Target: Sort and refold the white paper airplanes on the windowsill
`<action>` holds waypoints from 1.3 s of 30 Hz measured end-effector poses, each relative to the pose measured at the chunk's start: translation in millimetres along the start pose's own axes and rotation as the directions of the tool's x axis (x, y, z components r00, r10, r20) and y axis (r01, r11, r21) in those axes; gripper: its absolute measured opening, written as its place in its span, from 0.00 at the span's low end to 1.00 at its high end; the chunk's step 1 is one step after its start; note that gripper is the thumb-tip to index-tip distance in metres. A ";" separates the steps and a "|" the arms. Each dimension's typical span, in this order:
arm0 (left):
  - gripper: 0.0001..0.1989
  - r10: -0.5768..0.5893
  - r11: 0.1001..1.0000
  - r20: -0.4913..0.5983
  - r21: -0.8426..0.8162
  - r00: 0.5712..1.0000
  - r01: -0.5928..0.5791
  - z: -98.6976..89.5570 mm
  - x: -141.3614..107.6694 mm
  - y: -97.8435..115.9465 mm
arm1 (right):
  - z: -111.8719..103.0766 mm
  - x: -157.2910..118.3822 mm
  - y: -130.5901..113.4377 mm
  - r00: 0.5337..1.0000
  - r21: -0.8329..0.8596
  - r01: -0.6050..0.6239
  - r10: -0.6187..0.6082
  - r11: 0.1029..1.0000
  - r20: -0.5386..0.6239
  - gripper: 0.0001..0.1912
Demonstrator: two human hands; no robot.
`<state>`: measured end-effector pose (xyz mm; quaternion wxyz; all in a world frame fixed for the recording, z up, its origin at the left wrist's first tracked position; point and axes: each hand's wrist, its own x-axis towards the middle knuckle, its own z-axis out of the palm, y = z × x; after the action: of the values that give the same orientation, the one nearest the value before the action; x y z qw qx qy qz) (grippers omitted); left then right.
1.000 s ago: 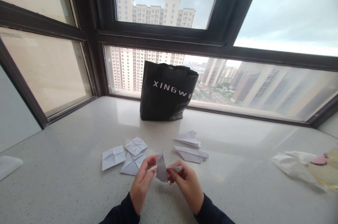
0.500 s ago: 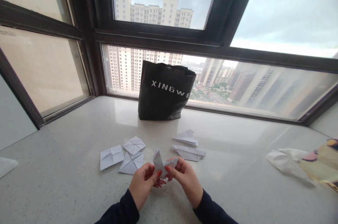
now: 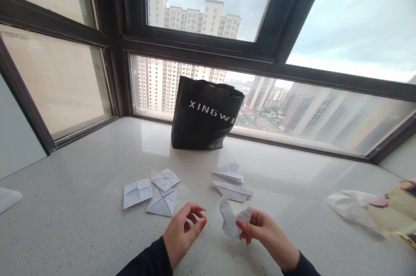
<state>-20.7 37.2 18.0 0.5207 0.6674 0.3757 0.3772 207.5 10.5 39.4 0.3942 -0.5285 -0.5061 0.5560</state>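
Observation:
A small folded white paper figure point(image 3: 230, 220) with one upright, pointed part is pinched between the thumb and fingers of my right hand point(image 3: 264, 230), just above the counter. My left hand point(image 3: 185, 228) is apart from it, fingers curved and thumb parted from them, with nothing between. Beyond my left hand lie a square folded paper point(image 3: 137, 193), a creased paper square point(image 3: 162, 202) and a smaller folded piece point(image 3: 166, 179) overlapping it. Past my right hand rest a paper plane point(image 3: 229, 172) and a long folded paper point(image 3: 233, 191).
A black bag point(image 3: 206, 115) with white lettering stands against the window at the back of the speckled white counter point(image 3: 97, 167). On the right lies a crumpled white and yellow printed bag point(image 3: 360, 206). A white object point(image 3: 9, 200) shows at the left edge.
My left hand has let go of the folded paper figure. My right hand has carried it to the right, away from the left hand. The view has tilted slightly.

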 end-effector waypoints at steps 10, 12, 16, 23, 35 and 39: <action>0.18 0.050 0.988 0.133 0.137 0.990 -0.069 2.9 -7.9 4.6 | 31.0 -3.5 -0.2 0.994 -0.005 0.043 -0.043 0.999 0.097 0.22; 0.16 0.055 0.993 0.075 0.103 0.996 -0.063 3.3 -7.1 4.0 | 15.5 0.9 -2.6 0.996 -0.085 0.029 -0.022 0.996 0.082 0.22; 0.12 0.061 0.996 0.102 0.066 0.993 -0.068 4.2 -5.2 0.8 | -22.4 7.9 -0.8 0.994 -0.227 -0.074 0.090 0.971 0.062 0.22; 0.11 0.053 0.996 0.128 0.060 0.990 -0.061 5.6 -5.3 -1.5 | -32.0 19.5 10.2 0.991 -0.306 -0.131 0.132 0.943 -0.018 0.21; 0.11 0.049 0.995 0.137 0.080 0.989 -0.060 5.3 -8.3 1.8 | -32.4 24.9 14.2 0.993 -0.447 -0.093 0.047 0.890 -0.112 0.16; 0.11 0.055 0.995 0.125 0.078 0.991 -0.065 5.7 -8.2 1.8 | -28.6 22.4 10.6 0.994 -0.411 -0.070 0.028 0.909 -0.107 0.17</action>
<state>-19.0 27.2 17.8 0.5034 0.7213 0.3378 0.3350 233.8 34.6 26.8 0.2838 -0.6395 -0.5786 0.4192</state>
